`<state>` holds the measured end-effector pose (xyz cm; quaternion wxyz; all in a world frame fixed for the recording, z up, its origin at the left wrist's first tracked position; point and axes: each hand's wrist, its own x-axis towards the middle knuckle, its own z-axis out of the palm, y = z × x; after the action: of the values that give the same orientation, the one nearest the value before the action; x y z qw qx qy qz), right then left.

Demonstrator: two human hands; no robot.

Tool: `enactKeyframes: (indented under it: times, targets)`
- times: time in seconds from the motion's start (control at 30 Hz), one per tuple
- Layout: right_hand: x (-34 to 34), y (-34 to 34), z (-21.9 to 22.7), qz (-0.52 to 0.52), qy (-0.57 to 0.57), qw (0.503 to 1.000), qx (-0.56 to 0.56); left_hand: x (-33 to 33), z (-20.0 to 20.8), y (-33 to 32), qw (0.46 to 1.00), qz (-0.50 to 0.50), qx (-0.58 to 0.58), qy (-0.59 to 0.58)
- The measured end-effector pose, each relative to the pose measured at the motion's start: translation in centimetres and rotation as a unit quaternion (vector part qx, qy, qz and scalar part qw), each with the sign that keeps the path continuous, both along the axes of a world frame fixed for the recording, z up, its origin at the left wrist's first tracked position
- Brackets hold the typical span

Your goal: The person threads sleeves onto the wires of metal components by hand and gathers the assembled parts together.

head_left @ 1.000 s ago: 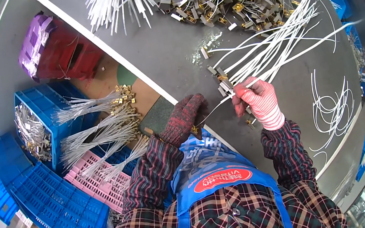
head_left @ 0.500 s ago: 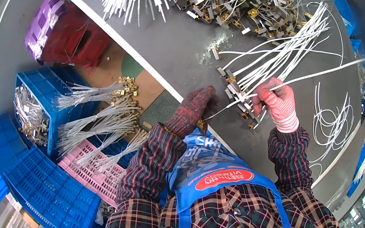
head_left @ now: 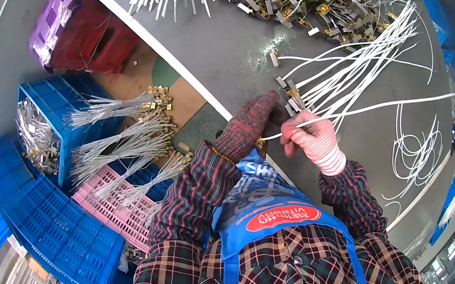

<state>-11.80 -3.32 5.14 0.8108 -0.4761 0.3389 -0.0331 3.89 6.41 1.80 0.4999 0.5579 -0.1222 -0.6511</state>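
My left hand (head_left: pixel 251 125), in a dark red and black knitted glove, is closed at the table's near edge. A small brass-coloured end piece (head_left: pixel 261 143) shows below its fingers, on a lead mostly hidden by the glove. My right hand (head_left: pixel 316 141), in a pink-and-white striped glove, pinches a long white tube (head_left: pixel 406 102) close to its left end. That end lies right by my left fingers, and the rest runs out to the right. Just beyond my hands is a row of grey block-shaped parts (head_left: pixel 293 96) with white tubes (head_left: pixel 367 63) fanning away from them.
A heap of grey-and-brass parts with white leads (head_left: pixel 325 7) covers the far table. Loose white tubes (head_left: pixel 417 153) curl at the right. On my left stand blue crates (head_left: pixel 59 228), a pink crate (head_left: pixel 111 196) with bundled leads (head_left: pixel 127 146) on top, and red stools (head_left: pixel 92 41).
My right hand has moved left toward my left hand, bringing the white tube along. The thin wire that showed between the hands is now covered. My left hand has shifted slightly right.
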Motion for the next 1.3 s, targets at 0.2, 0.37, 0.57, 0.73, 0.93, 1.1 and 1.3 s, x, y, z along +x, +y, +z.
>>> enactKeyframes:
  times: [0.2,0.37,0.57,0.73,0.93,1.1,1.3]
  targets:
    - [0.3,0.2,-0.1,-0.012,0.042,0.999,0.02,0.2,-0.2,-0.4,0.998,-0.011,0.036,0.049]
    - [-1.1,-0.9,0.2,-0.047,0.069,0.997,0.003,-1.2,1.3,-2.3,0.964,-0.082,-0.156,-0.201]
    - [-7.7,-4.9,0.4,-0.056,0.188,0.979,-0.056,-1.2,3.1,-5.6,0.971,-0.025,-0.101,-0.216]
    - [-12.6,-4.0,-6.0,-0.062,0.317,0.885,-0.334,-1.6,-0.2,-12.3,0.868,-0.043,-0.173,-0.464]
    - [-11.9,-4.0,-9.3,-0.355,0.243,0.857,-0.285,-4.3,0.7,-17.8,0.837,-0.26,0.007,-0.482]
    - [-9.5,-6.2,-8.0,-0.419,0.12,0.897,-0.07,-4.7,-0.1,-19.6,0.877,-0.337,0.026,-0.343]
    - [-9.3,-7.3,-7.8,-0.33,0.031,0.941,0.07,-6.6,-1.4,-20.1,0.895,-0.384,-0.046,-0.222]
